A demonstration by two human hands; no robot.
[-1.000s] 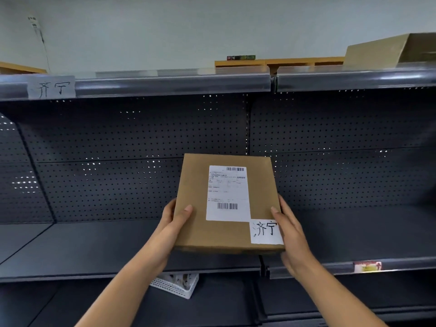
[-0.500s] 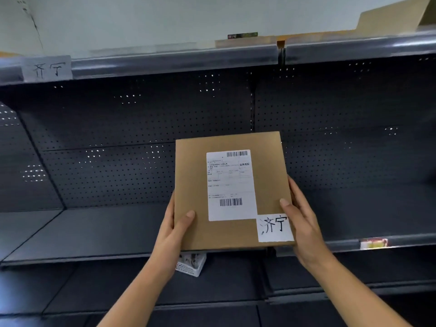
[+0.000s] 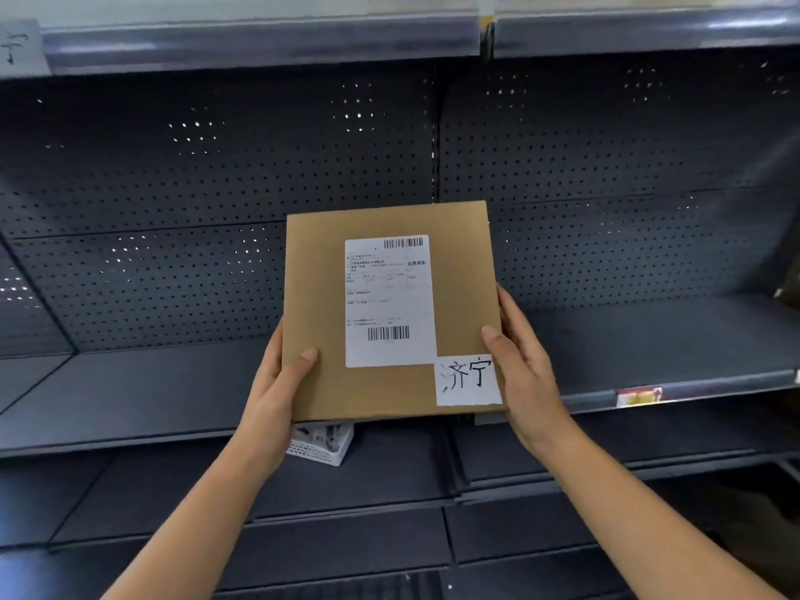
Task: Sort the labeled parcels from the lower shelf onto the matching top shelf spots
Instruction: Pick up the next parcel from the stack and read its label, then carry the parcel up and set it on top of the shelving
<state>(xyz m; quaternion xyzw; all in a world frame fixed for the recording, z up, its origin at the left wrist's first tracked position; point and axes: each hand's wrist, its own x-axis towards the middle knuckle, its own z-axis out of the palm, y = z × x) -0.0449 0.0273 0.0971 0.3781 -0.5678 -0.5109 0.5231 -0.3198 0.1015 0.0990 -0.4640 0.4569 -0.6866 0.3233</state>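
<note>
I hold a flat brown cardboard parcel [image 3: 318, 296] upright in front of the dark shelving, its face toward me. It carries a white shipping label with barcodes and a handwritten white tag [image 3: 467, 380] at its lower right corner. My left hand [image 3: 277, 383] grips the parcel's lower left edge, thumb on the front. My right hand [image 3: 526, 370] grips the right edge beside the tag. A matching handwritten paper sign [image 3: 19, 47] hangs on the top shelf rail [image 3: 259, 41] at the far left, partly cut off.
Dark perforated back panels rise behind the middle shelf [image 3: 151, 391]. A white plastic basket [image 3: 322, 443] sits on the lower shelf just under the parcel. A small coloured price tag [image 3: 640, 396] sticks to the right shelf edge. A vertical post [image 3: 487, 36] divides the two shelf bays.
The view has tilted down, so the top rail and its sign have slid up to the frame's edge. The parcel stays in both hands and is turned more upright.
</note>
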